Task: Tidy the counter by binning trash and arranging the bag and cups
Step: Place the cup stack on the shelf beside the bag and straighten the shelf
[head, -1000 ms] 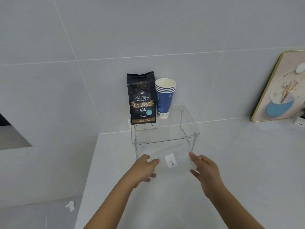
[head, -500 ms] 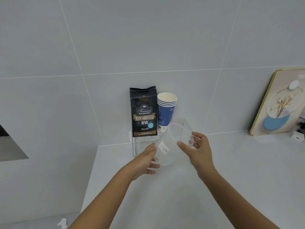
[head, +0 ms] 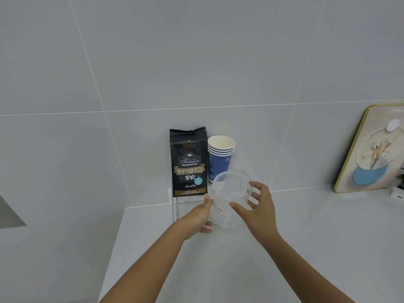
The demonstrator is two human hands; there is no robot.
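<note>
clear plastic, thin and see-through: a container is held up above the pale counter between two bare hands. left hand presses its thumb and fingers to the container's left side; right hand cups the right side, fingers spread loosely around it — each grip only partly closed. behind them, a black coffee bag stands upright against the tiled wall, with a stack of blue paper cups just beside it on the right. a gold-framed picture leans at far right.
</note>
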